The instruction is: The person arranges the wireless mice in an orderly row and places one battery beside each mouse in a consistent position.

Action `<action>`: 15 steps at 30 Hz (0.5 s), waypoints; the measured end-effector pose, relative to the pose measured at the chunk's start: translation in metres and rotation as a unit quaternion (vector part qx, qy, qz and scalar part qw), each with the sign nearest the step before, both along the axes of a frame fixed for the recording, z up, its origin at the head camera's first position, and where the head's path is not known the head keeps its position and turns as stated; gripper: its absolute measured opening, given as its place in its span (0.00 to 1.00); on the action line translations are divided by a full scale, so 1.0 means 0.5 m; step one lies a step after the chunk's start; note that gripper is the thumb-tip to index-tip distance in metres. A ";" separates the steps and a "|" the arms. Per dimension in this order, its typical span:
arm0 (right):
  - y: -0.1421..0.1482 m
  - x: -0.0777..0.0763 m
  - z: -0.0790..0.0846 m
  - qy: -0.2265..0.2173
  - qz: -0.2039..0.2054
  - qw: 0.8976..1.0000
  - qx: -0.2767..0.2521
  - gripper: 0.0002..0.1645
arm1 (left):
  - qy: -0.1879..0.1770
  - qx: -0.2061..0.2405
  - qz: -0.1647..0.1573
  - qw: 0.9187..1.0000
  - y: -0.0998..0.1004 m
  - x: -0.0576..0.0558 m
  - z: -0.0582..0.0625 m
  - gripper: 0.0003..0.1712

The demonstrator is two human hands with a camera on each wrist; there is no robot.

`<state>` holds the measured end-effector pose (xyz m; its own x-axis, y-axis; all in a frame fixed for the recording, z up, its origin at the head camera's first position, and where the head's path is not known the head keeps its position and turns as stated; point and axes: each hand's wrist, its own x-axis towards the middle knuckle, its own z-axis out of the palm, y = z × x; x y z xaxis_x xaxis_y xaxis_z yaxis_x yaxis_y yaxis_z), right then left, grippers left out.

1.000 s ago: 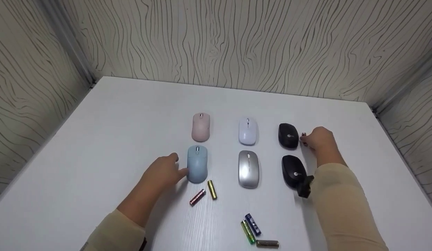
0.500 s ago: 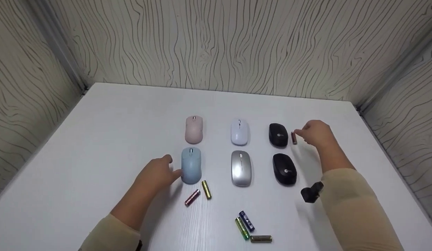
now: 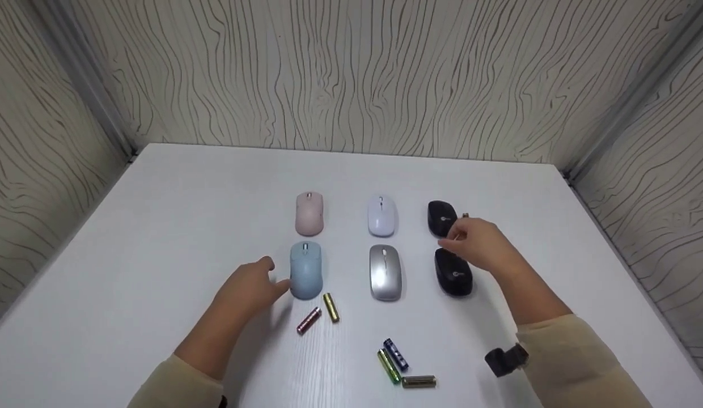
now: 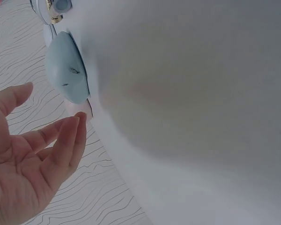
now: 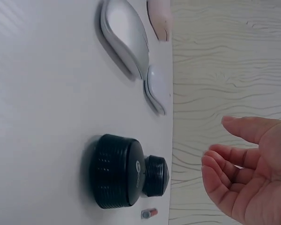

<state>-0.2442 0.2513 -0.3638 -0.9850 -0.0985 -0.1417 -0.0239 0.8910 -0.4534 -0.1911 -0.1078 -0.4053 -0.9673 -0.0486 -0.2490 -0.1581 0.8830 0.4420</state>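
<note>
Left of the silver mouse (image 3: pixel 385 273): blue mouse (image 3: pixel 306 272), with left hand (image 3: pixel 246 290) at its outer side, fingers relaxed, grasping nothing; thumb contact hard to tell. Right of the silver mouse: near black mouse (image 3: pixel 453 276), and just beyond, far black mouse (image 3: pixel 440 214). Above both, right hand (image 3: pixel 476 243), fingers loosely bent, holding nothing. Farther right of the silver mouse, beside far black mouse: small battery (image 5: pixel 149 213). Straight beyond the silver mouse: pale lilac mouse (image 3: pixel 381 216); beyond and left, pink mouse (image 3: pixel 309 214). In front and left: red battery (image 3: pixel 309 321), gold battery (image 3: pixel 331 307). Straight in front: blue battery (image 3: pixel 396 355) alongside green battery (image 3: pixel 389 366), brown battery (image 3: pixel 419 382) crosswise by their near ends.
</note>
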 end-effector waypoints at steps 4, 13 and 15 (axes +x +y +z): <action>-0.035 0.041 -0.015 -0.007 0.018 1.000 -0.001 0.12 | -0.001 -0.006 -0.012 1.000 -0.001 0.002 0.002 0.33; -0.100 0.122 -0.061 -0.036 0.076 0.996 0.016 0.10 | -0.007 -0.001 -0.016 1.000 0.002 0.001 0.002 0.34; -0.108 0.134 -0.070 -0.039 0.089 0.995 0.015 0.11 | -0.009 0.001 -0.014 1.000 0.003 0.000 0.000 0.34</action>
<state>-0.1773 0.1974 -0.3986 -0.9383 -0.2643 -0.2230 -0.1473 0.8888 -0.4339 -0.1909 -0.1066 -0.4054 -0.9634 -0.0214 -0.2673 -0.1418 0.8866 0.4403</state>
